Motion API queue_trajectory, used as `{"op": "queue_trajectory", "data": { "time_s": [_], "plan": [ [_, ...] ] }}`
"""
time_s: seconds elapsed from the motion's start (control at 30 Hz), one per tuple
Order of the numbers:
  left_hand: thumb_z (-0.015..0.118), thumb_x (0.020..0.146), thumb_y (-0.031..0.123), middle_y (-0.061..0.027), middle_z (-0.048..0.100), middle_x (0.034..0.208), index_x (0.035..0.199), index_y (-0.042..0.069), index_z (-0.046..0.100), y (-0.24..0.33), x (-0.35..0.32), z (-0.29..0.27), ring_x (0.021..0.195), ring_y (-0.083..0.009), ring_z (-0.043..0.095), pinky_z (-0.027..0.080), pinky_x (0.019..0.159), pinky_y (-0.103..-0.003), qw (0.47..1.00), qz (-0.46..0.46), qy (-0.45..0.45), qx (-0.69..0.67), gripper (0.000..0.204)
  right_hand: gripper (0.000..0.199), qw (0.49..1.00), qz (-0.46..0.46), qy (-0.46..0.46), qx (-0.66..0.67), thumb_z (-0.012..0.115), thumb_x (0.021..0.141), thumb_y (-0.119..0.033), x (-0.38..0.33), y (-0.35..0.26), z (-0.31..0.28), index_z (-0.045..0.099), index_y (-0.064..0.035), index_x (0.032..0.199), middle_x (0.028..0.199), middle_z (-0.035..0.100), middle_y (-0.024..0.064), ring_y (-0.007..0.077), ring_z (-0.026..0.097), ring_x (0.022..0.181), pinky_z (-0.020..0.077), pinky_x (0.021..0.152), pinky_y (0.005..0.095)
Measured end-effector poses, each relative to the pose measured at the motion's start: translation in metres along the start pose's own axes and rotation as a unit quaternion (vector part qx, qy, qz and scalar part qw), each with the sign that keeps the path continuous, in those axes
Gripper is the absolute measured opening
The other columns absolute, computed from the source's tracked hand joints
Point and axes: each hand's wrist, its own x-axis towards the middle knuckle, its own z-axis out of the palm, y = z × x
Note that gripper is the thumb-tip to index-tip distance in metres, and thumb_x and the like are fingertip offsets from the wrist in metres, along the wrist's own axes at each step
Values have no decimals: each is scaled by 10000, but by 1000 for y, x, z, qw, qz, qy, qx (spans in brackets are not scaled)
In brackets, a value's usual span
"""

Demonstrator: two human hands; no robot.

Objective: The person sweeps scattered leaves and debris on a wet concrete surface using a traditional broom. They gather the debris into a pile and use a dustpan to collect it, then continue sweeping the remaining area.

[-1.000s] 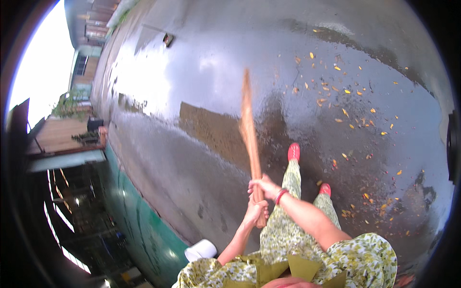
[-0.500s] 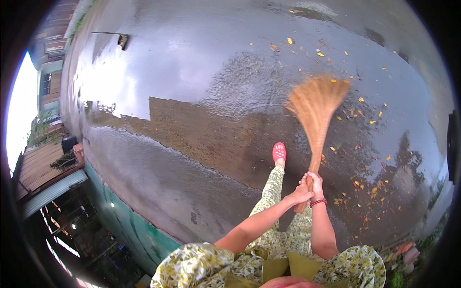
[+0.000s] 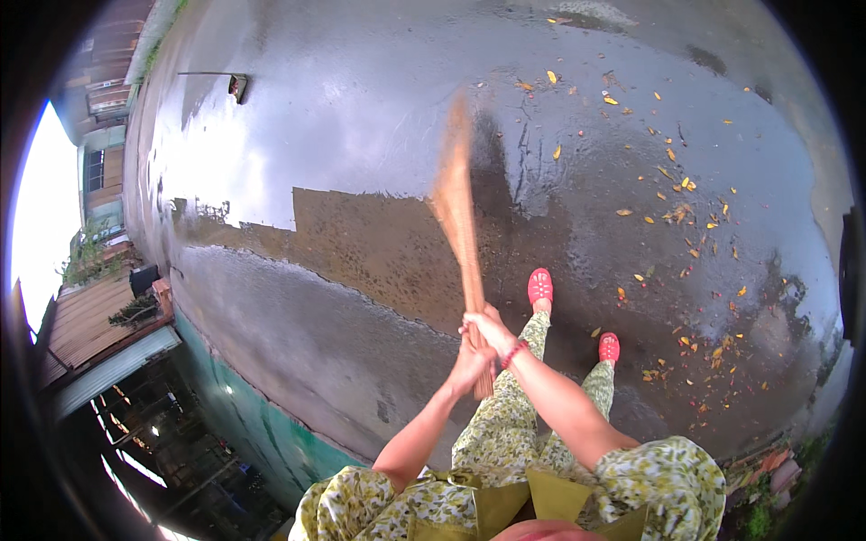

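Observation:
A tan straw broom (image 3: 458,203) points away from me, its bristles blurred and turned edge-on over the wet ground. Both hands wrap its thick handle. My left hand (image 3: 471,365) grips nearer the butt end, and my right hand (image 3: 488,330), below a red bead bracelet (image 3: 514,353), holds just above it. Yellow fallen leaves (image 3: 678,213) and small bits lie scattered on the wet pavement to the right of the broom. Some leaves sit farther off, near the upper right.
A long-handled dustpan (image 3: 237,87) stands at the far left. Wet concrete (image 3: 379,243) with puddles spreads around my red shoes (image 3: 540,286). A green wall (image 3: 244,406) and an open shed (image 3: 171,442) border the left; plants and rubble (image 3: 778,478) edge the lower right.
The broom has swung from the right to the left, its head turning from fanned out to edge-on. Both hands moved left with it, and my second shoe has come into view.

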Motion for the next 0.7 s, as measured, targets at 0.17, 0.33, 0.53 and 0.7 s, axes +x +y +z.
{"op": "queue_trajectory", "data": {
  "time_s": [0.17, 0.33, 0.53, 0.7],
  "plan": [
    [556, 700, 51, -60, 543, 696, 903, 26, 490, -24, 73, 36, 465, -141, 531, 486, 421, -286, 993, 33, -101, 45, 215, 133, 995, -2, 75, 70, 636, 696, -115, 27, -9, -70, 546, -33, 750, 619, 555, 44, 156, 560, 528, 485, 486, 301],
    [560, 649, 45, -100, 530, 685, 1232, 12, 218, -25, 61, 128, 463, -180, 531, 466, 402, -317, 959, -50, -218, 174, 677, 87, 941, -81, 293, 149, 583, 723, -93, -58, -37, -156, 530, -24, 726, 623, 526, 58, 163, 536, 558, 474, 528, 294],
    [557, 625, 92, -19, 469, 589, 884, 38, 467, 92, 72, 99, 427, -110, 459, 390, 384, -269, 883, -36, -427, 192, 279, 102, 893, -255, 350, 122, 606, 710, -60, -49, -105, -110, 508, -44, 736, 612, 508, 35, 146, 510, 519, 450, 495, 281],
    [529, 672, 62, -39, 480, 669, 1217, 42, 321, 68, -5, 17, 416, -148, 482, 420, 370, -281, 979, 80, -146, 120, 583, 234, 944, -171, 279, 41, 624, 640, -12, -29, -56, 2, 476, -45, 819, 571, 492, 21, 137, 511, 465, 442, 434, 278]
  ]
}}
